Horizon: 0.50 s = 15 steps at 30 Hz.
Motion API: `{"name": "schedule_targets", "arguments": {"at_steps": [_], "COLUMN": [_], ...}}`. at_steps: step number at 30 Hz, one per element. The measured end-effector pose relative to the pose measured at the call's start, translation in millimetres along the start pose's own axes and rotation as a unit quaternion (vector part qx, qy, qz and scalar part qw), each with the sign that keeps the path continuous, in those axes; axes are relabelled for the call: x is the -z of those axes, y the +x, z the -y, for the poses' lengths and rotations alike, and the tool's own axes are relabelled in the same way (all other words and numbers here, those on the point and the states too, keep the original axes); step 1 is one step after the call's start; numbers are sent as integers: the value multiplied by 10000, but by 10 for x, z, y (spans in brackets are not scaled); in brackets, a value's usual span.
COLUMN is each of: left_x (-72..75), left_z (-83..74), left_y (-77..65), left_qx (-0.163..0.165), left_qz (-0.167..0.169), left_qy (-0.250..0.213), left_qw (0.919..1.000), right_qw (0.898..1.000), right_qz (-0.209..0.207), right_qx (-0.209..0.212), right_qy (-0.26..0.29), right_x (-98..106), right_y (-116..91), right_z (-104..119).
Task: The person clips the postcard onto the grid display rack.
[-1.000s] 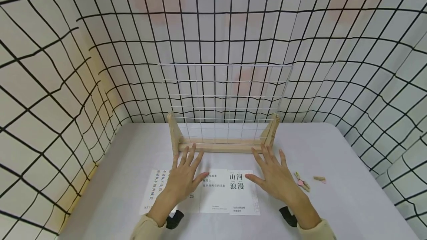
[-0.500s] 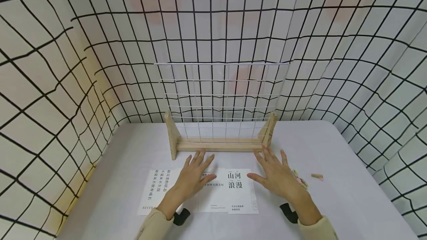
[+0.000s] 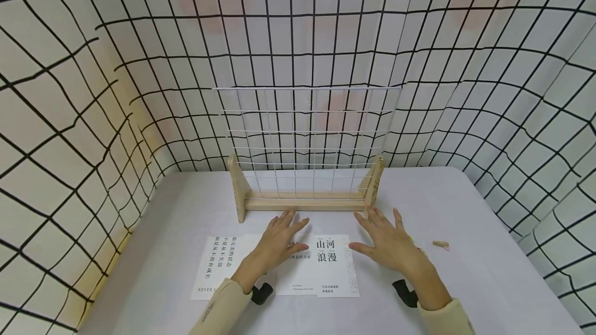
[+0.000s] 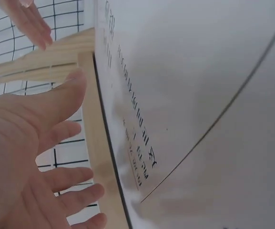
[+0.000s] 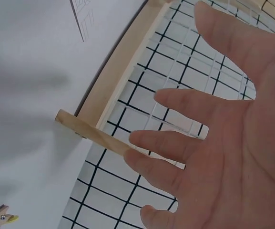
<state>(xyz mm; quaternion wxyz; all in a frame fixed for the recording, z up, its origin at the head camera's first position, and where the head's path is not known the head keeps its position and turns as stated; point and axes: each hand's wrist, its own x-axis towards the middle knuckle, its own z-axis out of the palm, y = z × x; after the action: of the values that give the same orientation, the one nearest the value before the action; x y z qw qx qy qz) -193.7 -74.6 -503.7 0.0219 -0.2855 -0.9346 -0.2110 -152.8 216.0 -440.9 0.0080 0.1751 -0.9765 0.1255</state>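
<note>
My left hand point(image 3: 274, 244), fingers spread and holding nothing, hovers over the printed paper cards in the head view. Under it lie a left card point(image 3: 211, 268) with vertical lettering and a middle card point(image 3: 296, 278), partly covered by the hand and wrist. Just left of my right hand point(image 3: 388, 244), likewise spread and holding nothing, is the right-hand card point(image 3: 337, 270) with large characters. Behind both hands stands a white wire grid rack point(image 3: 307, 133) on a wooden base point(image 3: 302, 204). The right wrist view shows that palm point(image 5: 242, 157) bare.
A small wooden clothespin point(image 3: 440, 244) lies on the white table point(image 3: 484, 283) at the right. Another clothespin point(image 5: 3, 217) shows in the right wrist view, mostly hidden behind the right hand in the head view. A black mesh over white cloth point(image 3: 298, 40) surrounds the table.
My left hand has moved right, from the left cards toward the middle one, uncovering the left card. The right hand shifts slightly right, hiding more of the clothespins. The head view shifts slightly.
</note>
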Motion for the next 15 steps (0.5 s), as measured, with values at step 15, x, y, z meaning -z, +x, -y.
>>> {"name": "schedule_targets", "arguments": {"at_steps": [15], "left_x": [-128], "left_z": [-84], "left_y": [179], "left_qx": [-140], "left_qz": [582], "left_qy": [-232], "left_qw": [9979], "right_qw": [9985], "right_qz": [481], "right_qx": [-252], "right_qy": [-26], "right_x": [91], "right_y": [15], "right_z": [-257]}}
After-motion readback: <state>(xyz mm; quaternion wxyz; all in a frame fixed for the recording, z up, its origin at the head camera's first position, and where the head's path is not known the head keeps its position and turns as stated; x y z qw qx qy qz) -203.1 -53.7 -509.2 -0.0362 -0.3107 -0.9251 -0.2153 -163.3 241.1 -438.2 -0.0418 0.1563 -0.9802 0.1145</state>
